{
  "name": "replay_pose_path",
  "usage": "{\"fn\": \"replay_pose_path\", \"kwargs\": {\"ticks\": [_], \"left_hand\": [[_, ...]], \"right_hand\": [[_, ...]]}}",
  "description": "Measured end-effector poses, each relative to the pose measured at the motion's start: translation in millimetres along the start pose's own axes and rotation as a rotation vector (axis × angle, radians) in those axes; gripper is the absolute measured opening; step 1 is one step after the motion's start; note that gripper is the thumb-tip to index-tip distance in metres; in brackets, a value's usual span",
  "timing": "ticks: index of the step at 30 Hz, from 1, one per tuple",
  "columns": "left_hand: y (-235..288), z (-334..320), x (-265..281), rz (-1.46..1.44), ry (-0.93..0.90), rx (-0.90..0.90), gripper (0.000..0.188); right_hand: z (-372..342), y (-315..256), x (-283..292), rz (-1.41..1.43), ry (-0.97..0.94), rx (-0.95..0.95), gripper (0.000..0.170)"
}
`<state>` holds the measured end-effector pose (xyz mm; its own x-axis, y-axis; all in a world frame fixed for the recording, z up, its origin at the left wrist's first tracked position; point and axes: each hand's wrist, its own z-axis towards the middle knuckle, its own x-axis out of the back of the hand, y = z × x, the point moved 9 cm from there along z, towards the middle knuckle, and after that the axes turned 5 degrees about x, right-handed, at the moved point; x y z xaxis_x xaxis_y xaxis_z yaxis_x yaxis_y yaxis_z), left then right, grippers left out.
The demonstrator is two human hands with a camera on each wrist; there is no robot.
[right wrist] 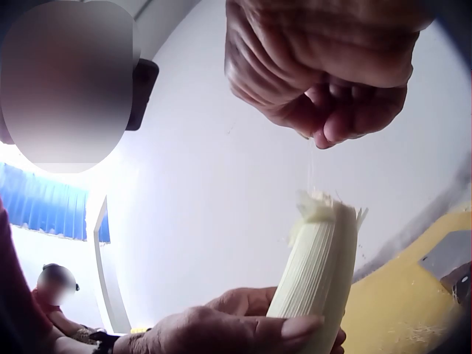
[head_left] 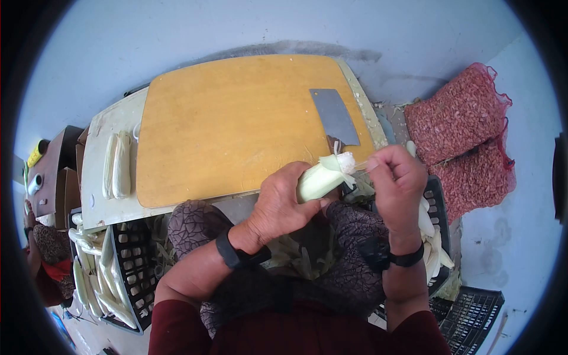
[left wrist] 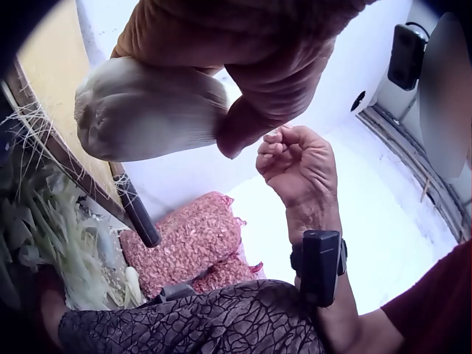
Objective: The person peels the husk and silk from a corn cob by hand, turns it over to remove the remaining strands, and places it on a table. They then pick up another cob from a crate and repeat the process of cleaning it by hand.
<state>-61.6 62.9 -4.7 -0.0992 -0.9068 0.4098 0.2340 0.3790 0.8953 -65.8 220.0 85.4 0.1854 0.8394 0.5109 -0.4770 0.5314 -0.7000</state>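
A pale green husk-wrapped ear, apparently corn, is gripped by the left hand, with its frayed whitish end towards the right hand. In the right wrist view, thin strands run from the pinched fingertips of the right hand down to the ragged top of the ear. The left hand holds its lower part, thumb across the front. The left wrist view shows the ear's smooth, rounded other end beyond the left hand.
A cleaver lies on the yellow board. Two pale bundles lie left of it. Black crates with pale ears stand either side of the legs. Red mesh sacks lean at the right. Another person sits farther off.
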Motion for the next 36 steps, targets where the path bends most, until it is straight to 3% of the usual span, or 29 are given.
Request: {"fn": "replay_pose_path", "kwargs": {"ticks": [7,10,12,16,18,23,33,36], "left_hand": [[-12,4,-1,-0.106,-0.030,0.082,0.050],[-17,4,-5,-0.207,-0.063,0.114,0.047],[-17,5,-6,-0.241,-0.087,0.120,0.044],[-17,3,-9,-0.445,-0.155,0.181,0.045],[-18,2,-10,-0.519,-0.181,0.242,0.048],[-5,2,-8,-0.506,-0.216,0.110,0.048],[-8,1,-9,-0.430,-0.182,0.135,0.047],[-12,2,-9,-0.377,-0.129,0.072,0.048]], "right_hand": [[1,17,18,0.389,0.112,-0.140,0.007],[3,0,15,0.632,-0.046,0.003,0.007],[-2,-21,1,0.460,-0.320,0.176,0.007],[-4,-33,-10,0.354,-0.214,0.240,0.005],[-2,-29,0,0.319,-0.009,0.165,0.013],[1,-31,-6,0.089,-0.036,0.294,0.021],[-3,-36,-11,-0.101,-0.026,0.364,0.018],[-6,-38,-12,-0.195,0.013,0.438,0.019]]}}
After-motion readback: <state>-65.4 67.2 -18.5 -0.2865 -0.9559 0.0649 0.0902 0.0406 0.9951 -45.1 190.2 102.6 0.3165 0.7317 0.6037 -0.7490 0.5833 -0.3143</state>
